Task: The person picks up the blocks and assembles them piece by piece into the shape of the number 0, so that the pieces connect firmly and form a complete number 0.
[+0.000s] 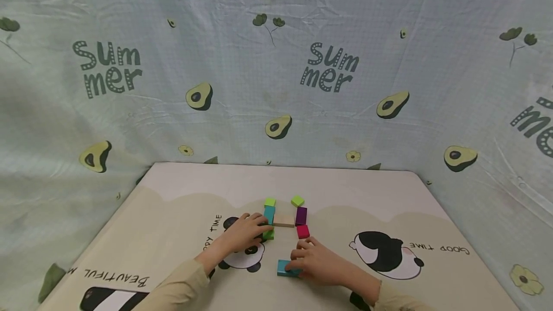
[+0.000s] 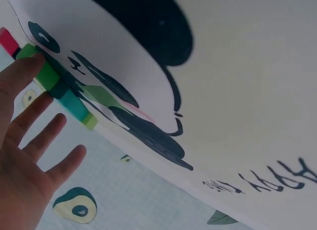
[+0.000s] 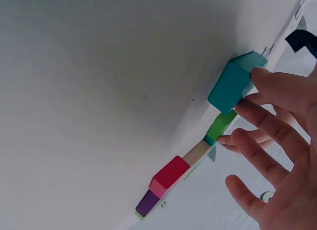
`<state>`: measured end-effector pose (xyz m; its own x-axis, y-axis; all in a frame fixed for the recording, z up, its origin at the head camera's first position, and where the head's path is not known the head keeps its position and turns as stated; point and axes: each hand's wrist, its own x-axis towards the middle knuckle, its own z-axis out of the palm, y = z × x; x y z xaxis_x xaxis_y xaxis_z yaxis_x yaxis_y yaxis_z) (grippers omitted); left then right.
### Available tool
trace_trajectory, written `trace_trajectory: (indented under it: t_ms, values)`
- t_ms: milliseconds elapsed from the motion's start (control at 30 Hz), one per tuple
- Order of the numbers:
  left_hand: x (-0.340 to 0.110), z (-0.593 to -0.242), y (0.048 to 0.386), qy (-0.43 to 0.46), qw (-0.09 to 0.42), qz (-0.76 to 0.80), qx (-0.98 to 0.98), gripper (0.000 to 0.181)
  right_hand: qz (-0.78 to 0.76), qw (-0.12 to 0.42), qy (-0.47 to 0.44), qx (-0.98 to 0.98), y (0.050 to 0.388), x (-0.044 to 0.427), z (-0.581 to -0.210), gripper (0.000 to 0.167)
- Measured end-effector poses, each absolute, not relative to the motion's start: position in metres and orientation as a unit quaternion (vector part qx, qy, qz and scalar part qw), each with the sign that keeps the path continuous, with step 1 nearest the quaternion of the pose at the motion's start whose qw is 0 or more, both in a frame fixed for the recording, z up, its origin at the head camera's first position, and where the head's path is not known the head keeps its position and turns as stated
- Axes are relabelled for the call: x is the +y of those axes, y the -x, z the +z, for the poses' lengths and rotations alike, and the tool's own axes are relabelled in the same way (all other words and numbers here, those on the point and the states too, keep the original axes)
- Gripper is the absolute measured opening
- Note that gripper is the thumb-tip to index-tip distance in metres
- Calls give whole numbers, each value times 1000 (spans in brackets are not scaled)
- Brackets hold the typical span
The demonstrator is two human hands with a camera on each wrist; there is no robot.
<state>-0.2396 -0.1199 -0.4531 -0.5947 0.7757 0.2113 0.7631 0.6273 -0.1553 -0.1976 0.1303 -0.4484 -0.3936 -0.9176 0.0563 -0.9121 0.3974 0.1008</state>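
Note:
My left hand [image 1: 244, 234] is at the left side of a block arrangement, pinching a green block [image 2: 47, 75] between thumb and index finger; the other fingers are spread. A blue block [image 1: 269, 214] adjoins it, with a lime block [image 1: 270, 201] behind. From there a beige block [image 1: 283, 221] runs across to a purple block [image 1: 301, 215]. A red block [image 1: 303, 232] sits in front of the purple one, and another lime block [image 1: 297, 200] lies turned behind it. Closer to me, my right hand [image 1: 319, 260] holds a teal block [image 3: 233, 84] by thumb and index finger.
The blocks lie on a pale table mat [image 1: 181, 220] printed with animals and words. A hanging cloth [image 1: 242, 71] with avocado and "summer" prints stands behind the table and along its sides.

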Motion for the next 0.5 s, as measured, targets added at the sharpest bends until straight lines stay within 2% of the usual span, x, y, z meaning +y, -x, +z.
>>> trace_trajectory:
  t_ms: [500]
  values:
    - [-115, -456, 244, 426, 136, 40, -894, 44, -8, 46, -543, -838, 197, 133, -450, 32]
